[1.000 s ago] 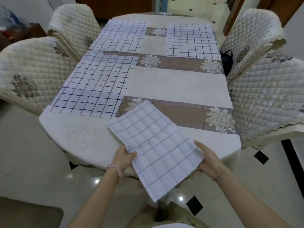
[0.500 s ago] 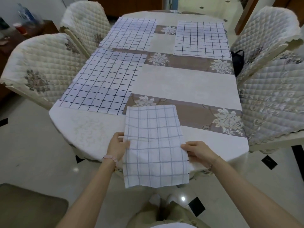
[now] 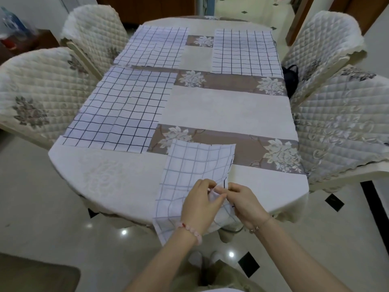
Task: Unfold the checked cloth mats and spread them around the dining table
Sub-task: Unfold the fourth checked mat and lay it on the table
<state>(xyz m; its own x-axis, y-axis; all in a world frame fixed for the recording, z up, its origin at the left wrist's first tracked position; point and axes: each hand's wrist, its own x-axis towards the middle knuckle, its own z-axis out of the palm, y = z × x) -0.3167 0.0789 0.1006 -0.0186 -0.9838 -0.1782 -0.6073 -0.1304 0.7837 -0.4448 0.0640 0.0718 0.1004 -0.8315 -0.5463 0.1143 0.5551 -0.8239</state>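
A: Hands, what've they got?
B: The left hand (image 3: pixel 200 205) and right hand (image 3: pixel 245 204) sit side by side, fingers curled, both pinching the folded mat's (image 3: pixel 189 169) right edge.
A: Room on the tabletop (image 3: pixel 227 108)?
B: The middle and near right are bare. Spread mats lie near-left (image 3: pixel 124 110), far-left (image 3: pixel 155 47) and far-right (image 3: pixel 244 51). The folded mat overhangs the near edge.
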